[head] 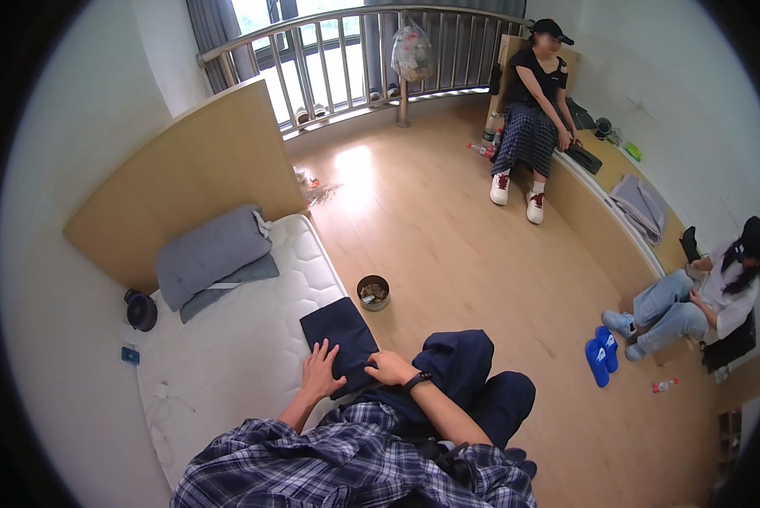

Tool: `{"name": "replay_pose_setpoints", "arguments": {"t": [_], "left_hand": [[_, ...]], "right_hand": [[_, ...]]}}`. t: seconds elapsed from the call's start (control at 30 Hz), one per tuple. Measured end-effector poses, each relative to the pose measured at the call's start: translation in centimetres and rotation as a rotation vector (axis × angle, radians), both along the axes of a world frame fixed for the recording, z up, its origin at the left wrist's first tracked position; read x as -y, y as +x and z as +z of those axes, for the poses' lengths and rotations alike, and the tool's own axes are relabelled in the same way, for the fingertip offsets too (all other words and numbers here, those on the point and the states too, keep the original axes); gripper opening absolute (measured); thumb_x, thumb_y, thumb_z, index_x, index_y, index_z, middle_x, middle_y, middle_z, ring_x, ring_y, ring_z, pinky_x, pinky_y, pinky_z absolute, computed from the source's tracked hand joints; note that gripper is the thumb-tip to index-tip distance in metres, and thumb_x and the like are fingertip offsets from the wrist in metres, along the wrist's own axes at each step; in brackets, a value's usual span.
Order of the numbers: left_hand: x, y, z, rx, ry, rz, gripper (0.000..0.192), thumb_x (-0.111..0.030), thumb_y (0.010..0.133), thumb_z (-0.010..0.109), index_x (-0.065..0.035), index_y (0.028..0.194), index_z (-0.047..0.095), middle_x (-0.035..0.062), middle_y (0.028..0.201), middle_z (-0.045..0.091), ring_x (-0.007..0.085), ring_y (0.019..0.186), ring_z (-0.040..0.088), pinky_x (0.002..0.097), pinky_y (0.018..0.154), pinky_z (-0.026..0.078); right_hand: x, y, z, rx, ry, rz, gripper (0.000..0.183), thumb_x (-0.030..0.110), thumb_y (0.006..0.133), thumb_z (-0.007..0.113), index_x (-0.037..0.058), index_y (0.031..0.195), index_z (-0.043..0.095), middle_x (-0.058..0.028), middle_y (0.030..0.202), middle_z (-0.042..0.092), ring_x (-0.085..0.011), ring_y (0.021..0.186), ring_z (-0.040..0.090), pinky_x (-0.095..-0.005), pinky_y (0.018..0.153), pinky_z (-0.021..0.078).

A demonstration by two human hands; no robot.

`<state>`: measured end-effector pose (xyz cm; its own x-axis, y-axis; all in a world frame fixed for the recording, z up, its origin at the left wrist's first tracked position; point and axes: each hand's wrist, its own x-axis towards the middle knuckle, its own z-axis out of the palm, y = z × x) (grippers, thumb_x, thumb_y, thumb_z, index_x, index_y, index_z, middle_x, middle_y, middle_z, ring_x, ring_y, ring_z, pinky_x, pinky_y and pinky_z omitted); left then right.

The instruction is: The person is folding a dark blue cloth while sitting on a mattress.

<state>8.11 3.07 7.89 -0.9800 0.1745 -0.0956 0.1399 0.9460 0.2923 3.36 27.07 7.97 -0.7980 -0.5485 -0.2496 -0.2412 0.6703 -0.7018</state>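
A folded dark navy cloth point(338, 330) lies on the edge of a white mattress point(227, 368) beside me. My left hand point(321, 371) rests on its near left part, palm down with fingers spread. At the right edge of the same cloth is my right hand point(392, 368), its fingers curled; whether they pinch the fabric is hard to tell. A dark watch or band point(418, 380) circles my right wrist. My bent knees in navy trousers point(462, 355) are just right of the cloth.
A round tin point(373, 301) with litter inside stands on the floor by the mattress. Grey bedding point(211, 257) lies against the headboard point(183, 184). Two people point(535, 108) sit along the right-hand ledge point(589, 203). Blue slippers point(599, 359) and a bottle point(664, 385) lie on the floor.
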Motion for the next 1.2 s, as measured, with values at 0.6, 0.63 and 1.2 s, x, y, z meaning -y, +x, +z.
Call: {"name": "replay_pose_setpoints", "arguments": {"t": [0.6,0.63,1.2], "left_hand": [[-0.1,-1.8,-4.8,0.278,-0.171,-0.038,0.114,-0.046,0.077,0.082,-0.0132,0.163,0.015,0.0245,0.169,0.007,0.0509,0.153,0.011,0.0642,0.114,0.035],[0.2,-1.9,-5.3,0.288,-0.189,-0.052,0.117,-0.048,0.077,0.081,-0.0116,0.163,0.012,0.027,0.168,0.004,0.054,0.152,0.008,0.0654,0.114,0.033],[-1.2,-2.5,-4.5,0.408,-0.253,-0.063,0.121,-0.053,0.078,0.082,-0.0057,0.162,0.008,0.0333,0.165,-0.008,0.0592,0.15,-0.002,0.0682,0.111,0.036]], "right_hand": [[-0.8,0.1,-0.1,0.059,0.1,0.099,0.046,0.039,0.096,0.061,0.0005,0.119,0.07,-0.0237,0.118,0.07,-0.0397,0.113,0.064,-0.0448,0.1,0.0496],[-0.9,0.3,0.0,0.076,0.11,0.098,0.047,0.04,0.096,0.061,0.0007,0.12,0.07,-0.0236,0.119,0.07,-0.0399,0.113,0.064,-0.0446,0.1,0.0497],[-2.6,1.7,0.0,0.134,0.129,0.019,0.048,0.042,0.095,0.062,0.0039,0.125,0.067,-0.0226,0.121,0.07,-0.0411,0.112,0.066,-0.0441,0.1,0.0507]]}}
